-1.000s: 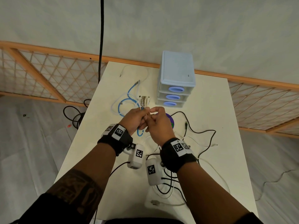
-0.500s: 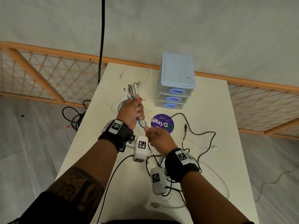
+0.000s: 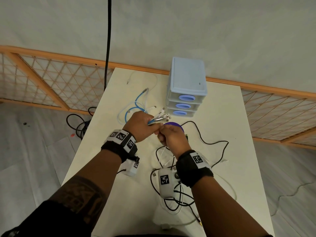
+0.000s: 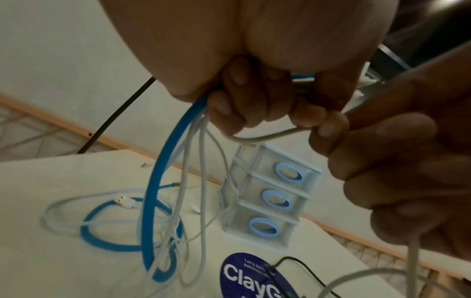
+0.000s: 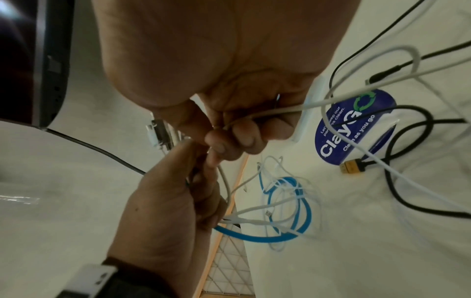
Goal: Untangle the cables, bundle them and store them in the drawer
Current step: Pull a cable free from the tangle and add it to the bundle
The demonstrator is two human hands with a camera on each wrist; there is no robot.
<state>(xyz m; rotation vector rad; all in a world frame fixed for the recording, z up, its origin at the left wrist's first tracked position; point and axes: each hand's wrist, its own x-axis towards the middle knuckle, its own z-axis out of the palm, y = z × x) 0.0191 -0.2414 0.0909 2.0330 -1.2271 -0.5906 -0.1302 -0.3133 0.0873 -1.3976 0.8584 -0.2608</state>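
My left hand [image 3: 142, 126] grips a bundle of cable ends [image 3: 159, 118], one blue and several white, with the plugs pointing right toward the drawer unit [image 3: 187, 86]. From that fist, the blue cable [image 4: 153, 201] and white cables [image 4: 202, 181] hang down to loose loops on the table. My right hand [image 3: 168, 136] touches the left one and pinches a white cable [image 5: 318, 103] that trails off toward the table. All three drawers [image 4: 267, 201] are closed.
Black cables [image 3: 213, 142] sprawl over the white table [image 3: 239, 117] to the right and under my right wrist. One of them ends in a yellow plug [image 5: 349, 167]. A purple round sticker [image 5: 356, 125] lies before the drawers. A thick black cable [image 3: 108, 40] hangs behind the table's far left corner.
The left hand has tipped the bundle from pointing up to pointing right and come back toward the middle. The right hand rose from lower down to meet it.
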